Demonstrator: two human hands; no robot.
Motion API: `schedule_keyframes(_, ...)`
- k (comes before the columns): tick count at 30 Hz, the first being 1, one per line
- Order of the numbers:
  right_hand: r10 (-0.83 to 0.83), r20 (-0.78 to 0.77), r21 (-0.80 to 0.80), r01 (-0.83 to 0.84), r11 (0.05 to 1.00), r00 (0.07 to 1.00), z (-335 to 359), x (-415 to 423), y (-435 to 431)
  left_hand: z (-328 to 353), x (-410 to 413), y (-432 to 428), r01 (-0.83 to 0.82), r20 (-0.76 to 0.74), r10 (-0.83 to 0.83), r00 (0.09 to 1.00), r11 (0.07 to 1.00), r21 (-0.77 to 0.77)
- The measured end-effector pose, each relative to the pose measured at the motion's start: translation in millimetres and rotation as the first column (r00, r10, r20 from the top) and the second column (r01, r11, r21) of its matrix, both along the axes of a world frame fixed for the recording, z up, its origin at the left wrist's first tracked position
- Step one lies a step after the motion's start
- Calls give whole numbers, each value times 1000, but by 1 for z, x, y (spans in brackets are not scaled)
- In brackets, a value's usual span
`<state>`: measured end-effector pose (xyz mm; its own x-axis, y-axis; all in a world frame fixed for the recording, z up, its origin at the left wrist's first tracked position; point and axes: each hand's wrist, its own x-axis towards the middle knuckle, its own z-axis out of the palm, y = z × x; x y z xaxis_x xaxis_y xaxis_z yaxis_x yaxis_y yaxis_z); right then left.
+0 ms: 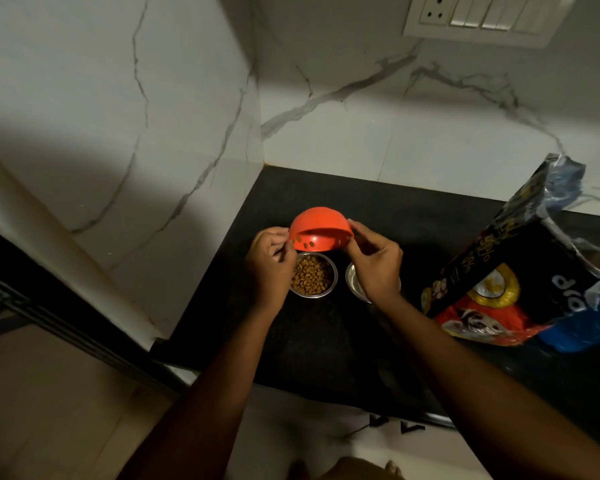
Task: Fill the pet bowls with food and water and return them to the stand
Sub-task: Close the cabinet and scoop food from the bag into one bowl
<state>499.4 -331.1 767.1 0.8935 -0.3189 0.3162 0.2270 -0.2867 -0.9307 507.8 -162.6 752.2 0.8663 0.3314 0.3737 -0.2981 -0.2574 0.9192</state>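
Dark countertop (pixel 326 341), marble corner. Orange bowl (pixel 321 227) is tipping just above the kibble-filled steel bowl (pixel 313 276); left hand (pixel 269 263) and right hand (pixel 374 263) are pinching its rim. Second steel bowl (pixel 354 284) beside, food bag (pixel 520 271) further right.

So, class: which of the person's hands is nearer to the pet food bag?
Right. The right hand is on the side toward the pet food bag; the left hand is farther, beyond the orange bowl.
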Motion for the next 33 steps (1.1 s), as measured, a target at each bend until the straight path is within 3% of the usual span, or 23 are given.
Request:
schedule_keyframes(3,11,3,-50,-11,999,1000,10,5,-4,14,4,2,5,-46,-6,999,1000,-10)
schedule_keyframes(6,24,-32,-85,-27,996,999,23,10,-13,26,9,4,1,20,-4,1000,992,123)
schedule_keyframes(10,-11,-87,-224,-8,975,996,58,11,-28,46,16,-7,32,98,-48,994,988,154)
schedule_keyframes(18,-165,-149,-465,79,882,975,157,-17,-89,122,12,-73,279,152,-261,953,954,-115)
schedule_keyframes(24,-275,-170,-561,136,816,946,228,-61,-154,173,0,-142,450,218,-410,886,873,-188)
schedule_keyframes(29,-385,-212,-611,186,770,898,245,-84,-226,184,-4,-206,563,106,-554,825,824,-73)
schedule_keyframes(33,-433,-232,-720,145,678,871,241,-94,-262,171,-6,-242,547,-18,-547,837,834,69)
